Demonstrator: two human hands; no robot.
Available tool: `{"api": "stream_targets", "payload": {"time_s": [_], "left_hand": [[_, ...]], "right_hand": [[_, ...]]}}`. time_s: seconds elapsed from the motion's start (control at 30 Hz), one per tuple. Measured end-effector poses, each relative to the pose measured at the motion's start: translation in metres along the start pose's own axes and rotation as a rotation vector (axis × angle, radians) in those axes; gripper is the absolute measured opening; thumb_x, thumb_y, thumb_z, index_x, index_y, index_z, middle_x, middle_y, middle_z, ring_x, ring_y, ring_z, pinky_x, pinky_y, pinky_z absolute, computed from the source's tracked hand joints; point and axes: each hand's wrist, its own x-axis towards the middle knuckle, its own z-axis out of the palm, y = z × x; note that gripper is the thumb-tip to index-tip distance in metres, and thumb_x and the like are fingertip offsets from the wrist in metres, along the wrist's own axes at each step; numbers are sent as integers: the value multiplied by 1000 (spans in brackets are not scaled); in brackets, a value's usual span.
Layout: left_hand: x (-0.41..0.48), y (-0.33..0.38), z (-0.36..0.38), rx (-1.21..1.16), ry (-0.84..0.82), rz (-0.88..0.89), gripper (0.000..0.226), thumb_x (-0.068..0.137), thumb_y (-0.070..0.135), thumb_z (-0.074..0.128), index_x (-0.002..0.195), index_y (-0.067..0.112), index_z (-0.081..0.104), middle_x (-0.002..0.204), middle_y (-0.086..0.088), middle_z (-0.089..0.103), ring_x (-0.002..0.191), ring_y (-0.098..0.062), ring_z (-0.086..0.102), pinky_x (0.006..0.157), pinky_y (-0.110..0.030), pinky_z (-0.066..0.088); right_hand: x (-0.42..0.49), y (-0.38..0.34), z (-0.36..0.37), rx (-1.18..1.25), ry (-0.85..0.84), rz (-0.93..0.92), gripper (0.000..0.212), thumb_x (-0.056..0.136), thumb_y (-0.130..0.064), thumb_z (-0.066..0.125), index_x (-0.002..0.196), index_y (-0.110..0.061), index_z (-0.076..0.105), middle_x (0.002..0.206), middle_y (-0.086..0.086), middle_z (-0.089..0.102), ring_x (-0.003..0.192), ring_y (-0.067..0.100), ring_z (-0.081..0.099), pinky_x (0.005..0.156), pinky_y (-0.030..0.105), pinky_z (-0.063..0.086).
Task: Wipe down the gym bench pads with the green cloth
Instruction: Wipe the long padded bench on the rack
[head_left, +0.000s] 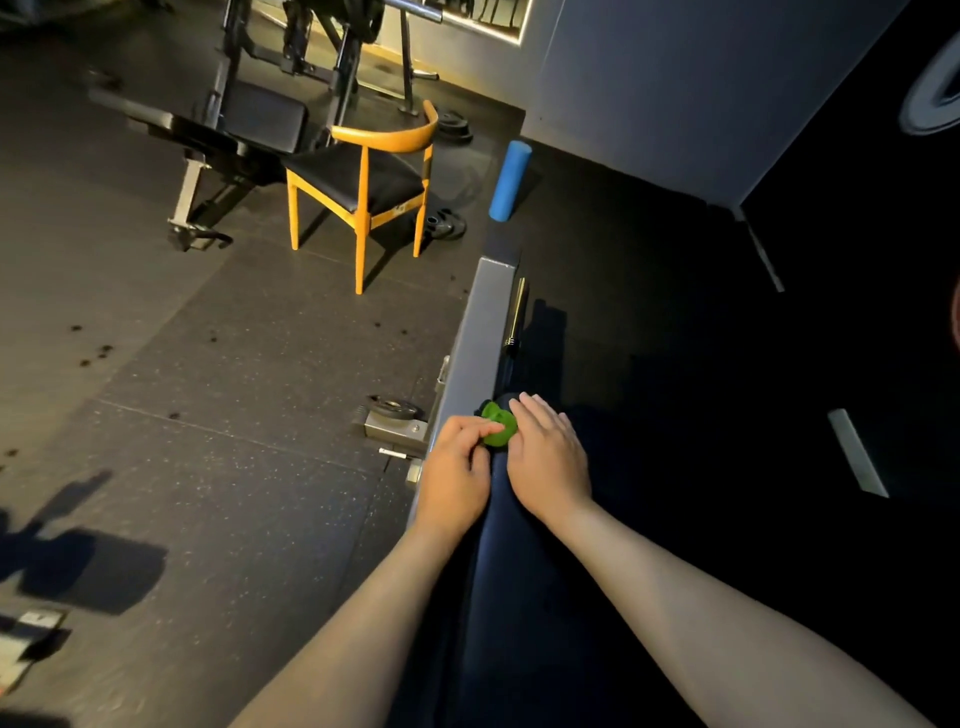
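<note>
A dark blue bench pad (524, 582) runs from the bottom of the view up toward the middle. At its far end lies a small bunched green cloth (497, 425). My left hand (457, 467) pinches the cloth's near left edge with curled fingers. My right hand (548, 454) lies flat with straight fingers on the cloth's right side, covering part of it. A second black padded bench (260, 122) stands in a rack at the back left.
A grey metal frame beam (480, 332) runs beside the pad, with a barbell sleeve (517, 317) next to it. An orange wooden chair (363, 182), a blue foam roller (510, 179) and weight plates (441, 223) stand farther back. Dark rubber floor lies left.
</note>
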Motion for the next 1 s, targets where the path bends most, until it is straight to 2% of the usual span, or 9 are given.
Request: {"api": "stream_targets", "payload": {"time_s": [0.1,0.23,0.33,0.5,0.57,0.67,0.73,0.83,1.0], "left_hand": [[14,-4,1,-17,-16,-50,39,91,-7,53,120,16,65,120,3,61,113,1,52,103,-12,36],[45,-1,11,-74,-68,-271,45,96,1,52,138,16,57,133,8,54,125,-3,46,106,-13,30],[55,0,17,-48,-109,-250,38,97,2,49,127,18,66,124,8,64,117,-6,54,103,-19,39],[40,-2,16,64,-40,-237,31,94,1,51,110,18,71,112,1,68,105,-12,59,91,-27,46],[32,0,11,80,-26,-251,29,94,2,51,106,19,72,109,3,68,101,-11,59,85,-20,43],[15,7,2,74,-11,-265,29,94,1,52,101,18,74,105,8,69,94,-3,59,78,-1,37],[1,11,-2,50,30,-278,30,94,2,53,96,21,75,101,14,69,91,4,60,79,0,37],[-14,13,-6,7,67,-303,31,93,4,55,92,27,76,100,19,70,95,8,61,85,-9,44],[17,10,-5,-41,109,-327,36,95,1,50,115,21,72,114,11,68,106,-1,60,96,-19,45]], "right_hand": [[1,1,1,11,14,4,48,103,-22,37,151,-18,39,159,-2,34,149,11,21,124,37,14],[2,3,3,31,29,5,48,103,-22,38,151,-17,39,158,-2,35,149,10,22,124,35,13],[3,4,2,59,33,6,48,103,-20,38,151,-15,39,158,0,35,149,12,22,124,35,13],[3,3,2,44,36,5,47,103,-21,38,150,-16,39,158,-1,35,149,12,23,124,36,14],[4,2,3,37,33,6,47,103,-21,38,150,-17,38,158,-1,36,149,12,23,123,36,14],[2,3,3,39,33,11,47,103,-21,38,150,-17,39,158,-1,36,149,12,23,123,37,14],[1,3,2,37,34,8,47,103,-21,38,150,-17,38,158,-1,35,149,12,22,123,37,14],[1,3,2,34,37,-3,47,104,-20,37,150,-17,38,157,-2,36,149,12,22,123,36,14],[4,5,2,65,45,-5,46,103,-21,37,149,-17,40,156,-1,37,148,12,24,123,37,18]]}}
